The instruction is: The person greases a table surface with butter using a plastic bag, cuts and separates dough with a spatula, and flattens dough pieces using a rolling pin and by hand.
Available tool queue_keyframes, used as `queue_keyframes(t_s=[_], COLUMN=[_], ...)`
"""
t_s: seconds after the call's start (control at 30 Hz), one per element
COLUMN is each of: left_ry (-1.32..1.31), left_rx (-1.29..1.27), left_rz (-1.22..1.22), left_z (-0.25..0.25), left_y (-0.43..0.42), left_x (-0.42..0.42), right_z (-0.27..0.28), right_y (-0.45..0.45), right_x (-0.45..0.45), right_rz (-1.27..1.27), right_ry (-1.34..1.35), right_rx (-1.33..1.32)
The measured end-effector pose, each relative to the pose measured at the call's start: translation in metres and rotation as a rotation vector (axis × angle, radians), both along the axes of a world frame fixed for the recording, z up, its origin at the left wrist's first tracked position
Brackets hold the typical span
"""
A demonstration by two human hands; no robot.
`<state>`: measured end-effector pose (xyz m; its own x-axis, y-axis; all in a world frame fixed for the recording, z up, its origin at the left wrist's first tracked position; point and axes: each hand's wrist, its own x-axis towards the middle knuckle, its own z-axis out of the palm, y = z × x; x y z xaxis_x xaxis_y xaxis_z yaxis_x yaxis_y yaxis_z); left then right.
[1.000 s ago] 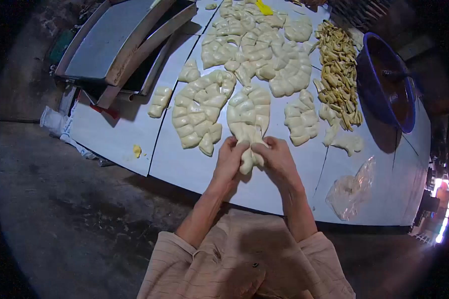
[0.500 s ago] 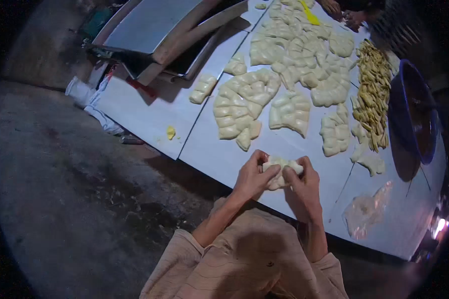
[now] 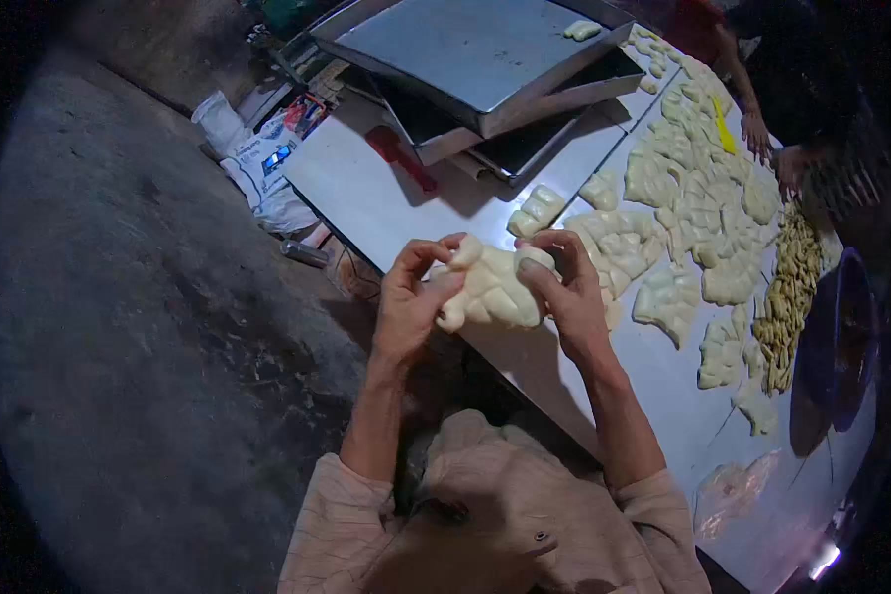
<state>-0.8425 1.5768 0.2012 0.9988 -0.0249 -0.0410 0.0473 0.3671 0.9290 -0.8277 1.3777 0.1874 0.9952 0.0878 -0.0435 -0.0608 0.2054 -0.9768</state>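
Note:
A pale, soft piece of dough [image 3: 495,290] is raised above the near edge of the table, held from both sides. My left hand [image 3: 418,297] pinches its left end between thumb and fingers. My right hand [image 3: 569,292] grips the right end, its thumb pressed on top. Creases split the dough into puffy lobes. Just beyond my right hand lie more flattened dough pieces [image 3: 668,302] on the white table [image 3: 624,396]. A small scored dough piece [image 3: 537,211] lies by the table seam.
Stacked metal trays [image 3: 465,49] stand at the far left, a red tool [image 3: 401,158] beside them. Yellowish strips [image 3: 787,297] are heaped at right by a blue basin [image 3: 841,337]. A clear plastic bag [image 3: 728,490] lies at the near right. Another person's hands [image 3: 757,134] reach in beyond a yellow scraper [image 3: 724,127].
Both hands have lifted the dough off the table edge and moved it left, stretching it wider. The view has swung left, so more of the trays and floor show.

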Motion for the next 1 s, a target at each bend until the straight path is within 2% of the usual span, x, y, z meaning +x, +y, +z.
queue_keyframes(t_s=[0.03, 0.1, 0.13, 0.2, 0.27, 0.37, 0.4, 0.5, 0.53, 0.57, 0.63, 0.73, 0.77, 0.83, 0.87, 0.9, 0.97, 1.0], left_ry=[-0.016, 0.003, 0.041, 0.138, 0.239, 0.225, 0.216, 0.338, 0.330, 0.411, 0.397, 0.171, 0.067, -0.029, -0.074, 0.042, 0.082, 0.085], left_rx=[0.045, -0.053, 0.075, 0.289, 0.451, 0.667, 0.852, 1.139, 1.207, 1.240, 1.110, 0.802, 0.759, 0.489, 0.465, 0.524, 0.744, 0.846], left_rz=[0.038, 0.050, 0.077, 0.109, 0.126, 0.166, 0.170, 0.125, 0.078, -0.058, -0.180, -0.253, -0.249, -0.166, -0.122, -0.073, -0.036, -0.022], left_z=[0.008, 0.016, 0.012, -0.021, -0.088, -0.098, -0.081, -0.058, -0.056, -0.049, -0.044, -0.050, -0.042, -0.040, -0.044, -0.046, -0.065, -0.087], left_y=[0.018, 0.053, 0.073, 0.115, 0.149, 0.164, 0.160, 0.155, 0.154, 0.153, 0.146, 0.153, 0.155, 0.162, 0.169, 0.174, 0.179, 0.183], left_x=[0.013, 0.037, 0.054, 0.090, 0.112, 0.115, 0.111, 0.127, 0.140, 0.150, 0.161, 0.164, 0.159, 0.149, 0.152, 0.154, 0.163, 0.168], right_z=[0.000, 0.015, -0.003, -0.024, -0.092, -0.093, -0.094, -0.070, -0.066, -0.058, -0.067, -0.066, -0.063, -0.054, -0.065, -0.065, -0.062, -0.082], right_y=[0.017, 0.049, 0.064, 0.078, 0.082, 0.082, 0.081, 0.088, 0.099, 0.107, 0.118, 0.118, 0.115, 0.108, 0.106, 0.106, 0.104, 0.102], right_x=[0.017, 0.042, 0.059, 0.084, 0.106, 0.112, 0.113, 0.112, 0.113, 0.110, 0.108, 0.116, 0.116, 0.110, 0.109, 0.107, 0.106, 0.108], right_rz=[0.008, 0.024, 0.034, 0.043, -0.008, 0.017, 0.019, 0.037, 0.041, 0.065, 0.039, 0.126, 0.121, 0.126, 0.084, 0.054, -0.008, 0.053], right_ry=[-0.056, 0.074, -0.045, -0.062, -0.225, -0.105, -0.084, -0.068, -0.105, -0.029, -0.207, -0.104, -0.090, -0.059, -0.064, -0.073, -0.097, -0.101], right_rx=[0.011, 0.112, 0.097, -0.277, -0.853, -0.639, -0.730, -0.971, -1.047, -1.031, -1.034, -0.795, -0.704, -0.523, -0.407, -0.441, -0.509, -0.780])
